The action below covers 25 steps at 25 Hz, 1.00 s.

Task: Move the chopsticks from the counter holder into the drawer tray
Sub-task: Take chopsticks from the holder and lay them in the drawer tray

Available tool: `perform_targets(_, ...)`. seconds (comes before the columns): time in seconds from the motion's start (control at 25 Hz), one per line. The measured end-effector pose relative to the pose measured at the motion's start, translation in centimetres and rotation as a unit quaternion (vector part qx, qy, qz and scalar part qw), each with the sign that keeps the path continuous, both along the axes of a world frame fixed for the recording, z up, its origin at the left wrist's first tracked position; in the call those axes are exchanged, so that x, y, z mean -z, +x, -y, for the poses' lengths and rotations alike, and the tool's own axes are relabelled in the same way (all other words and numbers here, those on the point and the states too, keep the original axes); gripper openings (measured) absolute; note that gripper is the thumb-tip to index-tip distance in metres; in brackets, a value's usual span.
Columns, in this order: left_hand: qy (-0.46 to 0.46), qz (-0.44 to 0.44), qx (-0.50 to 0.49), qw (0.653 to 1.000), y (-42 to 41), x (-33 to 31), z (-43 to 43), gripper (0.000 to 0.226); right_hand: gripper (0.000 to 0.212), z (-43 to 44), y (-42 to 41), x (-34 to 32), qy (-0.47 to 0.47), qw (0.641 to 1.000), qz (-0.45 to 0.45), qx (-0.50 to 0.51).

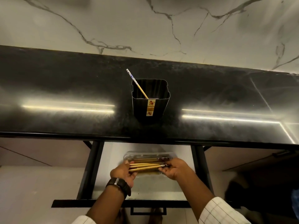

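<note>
A gold label with red and orange figures is seen on the front of the black holder; no writing on it can be read. The holder stands on the dark counter, and one chopstick with a white, blue-patterned top leans in it. Below, in the open drawer, a bundle of pale bamboo chopsticks with dark, metal-tipped ends is held level over the clear tray. The left grip is closed on one end, the right grip on the other. A black watch is worn.
</note>
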<state>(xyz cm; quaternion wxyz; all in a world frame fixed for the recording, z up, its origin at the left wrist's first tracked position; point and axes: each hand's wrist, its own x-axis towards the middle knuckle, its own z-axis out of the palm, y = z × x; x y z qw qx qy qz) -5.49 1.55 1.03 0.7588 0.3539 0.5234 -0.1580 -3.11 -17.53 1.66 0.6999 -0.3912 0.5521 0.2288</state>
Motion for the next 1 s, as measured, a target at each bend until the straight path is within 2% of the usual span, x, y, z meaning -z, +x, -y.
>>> perform_targets(0.16, -0.005, -0.044, -0.062, 0.997, 0.2, 1.6, 1.1, 0.035, 0.041, -0.3, 0.4, 0.8, 0.042, 0.996, -0.059, 0.052)
perform_targets(0.28, 0.008, -0.065, -0.069, 0.995, 0.3, 2.1, 1.8, 0.045, 0.042, -0.3, 0.7, 0.9, 0.067, 0.992, -0.075, 0.075)
perform_targets(0.56, -0.036, -0.037, -0.077, 0.996, 1.7, 1.4, 1.7, 0.042, 0.032, 0.2, 1.9, 0.9, 0.021, 0.995, -0.089, 0.040)
perform_targets(0.68, -0.017, -0.041, -0.049, 0.998, 1.7, 0.8, 2.0, 0.038, 0.029, 0.1, 1.8, 1.1, 0.001, 0.997, -0.077, 0.015)
perform_targets(0.84, 0.005, -0.037, 0.046, 0.998, 1.6, 0.0, 2.1, 0.020, 0.033, -0.7, 1.5, 0.2, 0.009, 0.998, -0.025, -0.049)
perform_targets(0.92, 0.054, 0.004, 0.082, 0.995, 1.6, -0.6, 1.9, 0.030, 0.030, -1.1, 1.6, -0.7, 0.001, 0.997, 0.010, -0.076)
perform_targets(1.0, 0.149, 0.092, 0.138, 0.975, 2.0, -1.9, 1.7, 0.038, 0.026, -1.8, 2.1, -2.5, -0.001, 0.991, 0.067, -0.119)
